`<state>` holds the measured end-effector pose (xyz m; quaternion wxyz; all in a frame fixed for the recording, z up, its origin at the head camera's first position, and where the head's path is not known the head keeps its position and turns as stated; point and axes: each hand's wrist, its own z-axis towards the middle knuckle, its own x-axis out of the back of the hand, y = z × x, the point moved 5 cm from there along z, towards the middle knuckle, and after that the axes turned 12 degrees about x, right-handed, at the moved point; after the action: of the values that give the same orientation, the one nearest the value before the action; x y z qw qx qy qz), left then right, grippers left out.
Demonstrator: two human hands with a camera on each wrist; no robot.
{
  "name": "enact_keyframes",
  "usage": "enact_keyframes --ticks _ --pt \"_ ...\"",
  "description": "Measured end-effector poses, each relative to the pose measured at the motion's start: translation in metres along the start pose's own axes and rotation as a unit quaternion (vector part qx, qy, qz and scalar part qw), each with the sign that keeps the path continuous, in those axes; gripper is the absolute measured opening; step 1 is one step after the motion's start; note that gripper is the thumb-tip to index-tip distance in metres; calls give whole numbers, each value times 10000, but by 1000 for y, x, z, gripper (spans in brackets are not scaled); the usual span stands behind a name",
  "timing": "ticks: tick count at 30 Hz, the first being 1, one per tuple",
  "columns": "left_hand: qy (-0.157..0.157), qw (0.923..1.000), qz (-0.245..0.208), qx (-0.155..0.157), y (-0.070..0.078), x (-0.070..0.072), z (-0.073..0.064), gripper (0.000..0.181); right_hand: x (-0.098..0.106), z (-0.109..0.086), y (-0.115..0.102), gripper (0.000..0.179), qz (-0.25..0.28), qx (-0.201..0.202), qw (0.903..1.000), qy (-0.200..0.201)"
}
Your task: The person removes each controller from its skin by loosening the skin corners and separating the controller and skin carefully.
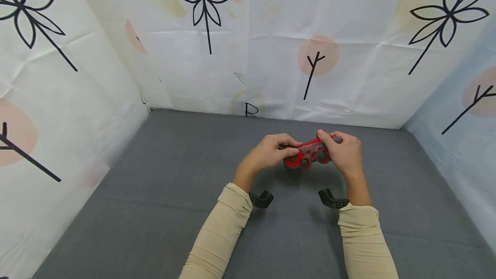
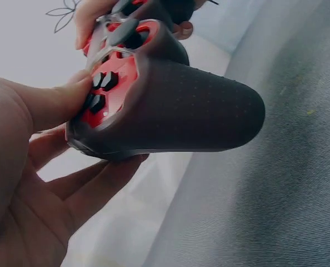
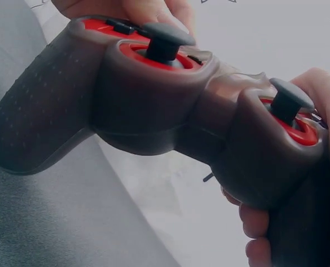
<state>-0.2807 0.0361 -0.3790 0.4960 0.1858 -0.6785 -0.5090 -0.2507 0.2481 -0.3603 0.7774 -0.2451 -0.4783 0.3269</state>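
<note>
A red game controller [image 1: 313, 153] in a smoky translucent sleeve is held up over the grey surface between both hands. The left hand [image 1: 268, 152] pinches its left side, thumb on top beside the black direction buttons [image 2: 106, 82] and fingers underneath. From the left wrist view, the dark left grip [image 2: 204, 108] sticks out past that hand. The right hand [image 1: 347, 154] grips the other end, its thumb along the top and its fingers wrapped round the right handle. Two black thumbsticks [image 3: 168, 34] stand up from the face in the right wrist view.
Grey cloth [image 1: 174, 175] covers the work surface. White sheets [image 1: 271, 76] printed with flowers and trees hang at the back and both sides. Black wrist mounts [image 1: 261, 199] stick out from the inner side of each wrist, near the beige sleeves [image 1: 218, 236].
</note>
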Motion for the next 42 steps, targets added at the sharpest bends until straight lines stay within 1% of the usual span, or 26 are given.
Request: enact_keyframes --ticks 3,6,8,10,13,16,20,24,28,33,35,39,42 --pt "130 9996 175 -203 2 -2 0 20 1 0 0 50 -92 -17 10000 11" --pt "258 9974 499 -445 4 -3 0 19 2 1 0 51 -131 -57 9999 17" --pt "314 9954 713 -549 5 -4 0 19 2 1 1 52 -206 -49 9998 13" --pt "355 9934 926 -580 6 -4 0 18 2 1 2 53 -307 -27 9995 0" --pt "403 9906 1201 -511 5 -6 1 17 0 0 3 54 -495 82 9987 -34" --pt "373 9892 1372 -357 3 -8 2 16 -1 0 4 55 -624 208 9978 -78" --pt "164 9895 1427 -132 2 -12 4 15 -3 -1 5 55 -802 385 9960 -111" --pt "2 9893 1460 -34 2 -14 4 17 -3 -1 5 54 -889 536 9945 -161" --pt "-21 9927 1207 2 2 -12 2 16 -3 -2 3 53 -816 628 9943 -271" --pt "-4 9986 532 41 -1 -6 0 15 -2 -1 2 50 -602 668 9954 -320" --pt "80 9994 330 8 -2 -3 0 14 -2 -1 1 49 -527 664 9958 -347" --pt "210 9997 -72 -85 -3 1 0 16 -1 -2 0 49 -352 525 9974 -348" --pt "221 9982 -551 -106 -3 3 0 17 0 -2 -2 48 -245 445 9982 -333"
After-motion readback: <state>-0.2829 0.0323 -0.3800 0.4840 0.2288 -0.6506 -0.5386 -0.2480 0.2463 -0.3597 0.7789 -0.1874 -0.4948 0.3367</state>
